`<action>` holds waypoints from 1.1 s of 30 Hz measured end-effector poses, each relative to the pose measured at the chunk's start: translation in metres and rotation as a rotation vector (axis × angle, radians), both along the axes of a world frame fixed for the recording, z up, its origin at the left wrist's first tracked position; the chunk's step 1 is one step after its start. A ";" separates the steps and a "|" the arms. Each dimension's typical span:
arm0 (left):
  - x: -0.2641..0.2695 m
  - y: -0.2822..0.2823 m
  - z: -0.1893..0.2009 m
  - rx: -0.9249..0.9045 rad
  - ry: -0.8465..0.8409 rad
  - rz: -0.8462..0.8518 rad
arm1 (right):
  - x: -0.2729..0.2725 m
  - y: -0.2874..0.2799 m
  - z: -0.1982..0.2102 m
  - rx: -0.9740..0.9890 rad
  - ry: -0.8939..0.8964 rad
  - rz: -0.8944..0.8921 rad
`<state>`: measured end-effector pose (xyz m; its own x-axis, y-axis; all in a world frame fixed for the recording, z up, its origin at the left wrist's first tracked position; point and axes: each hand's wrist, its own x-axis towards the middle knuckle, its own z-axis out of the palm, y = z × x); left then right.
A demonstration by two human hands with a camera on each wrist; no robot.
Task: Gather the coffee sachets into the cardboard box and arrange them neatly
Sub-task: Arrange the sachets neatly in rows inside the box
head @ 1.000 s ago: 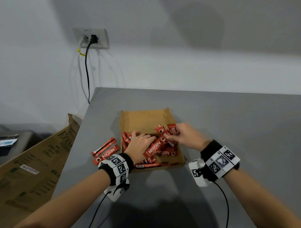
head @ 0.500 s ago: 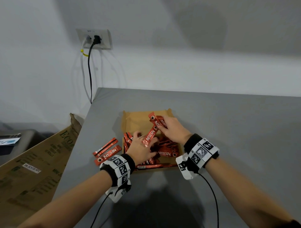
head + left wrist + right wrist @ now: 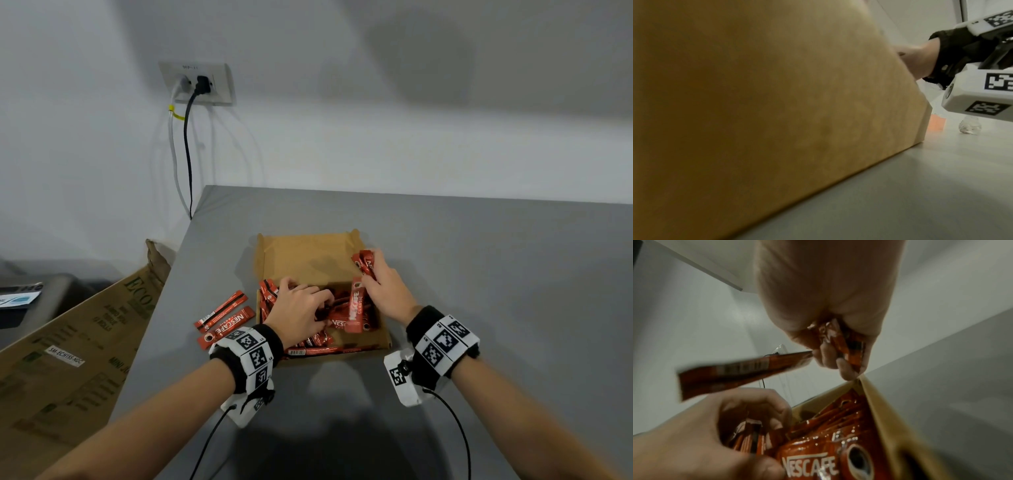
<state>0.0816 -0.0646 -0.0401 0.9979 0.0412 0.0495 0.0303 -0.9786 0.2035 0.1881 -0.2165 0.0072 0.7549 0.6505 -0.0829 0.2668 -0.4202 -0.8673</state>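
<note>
Most sachets (image 3: 337, 310) hidden under both hands.

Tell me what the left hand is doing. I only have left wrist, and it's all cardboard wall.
Observer: In the head view, the left hand is inside the cardboard box, with its fingers curled into the boxed sachets.
Operator: Right hand?
Observer: The right hand grips the held sachets at the box's right wall.
Operator: Any outside the box?
Observer: Two loose sachets lie on the table, left of the box.
</note>
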 end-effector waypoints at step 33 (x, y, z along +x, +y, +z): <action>0.000 -0.001 0.002 0.014 0.046 0.005 | -0.017 -0.022 -0.001 0.055 0.186 0.092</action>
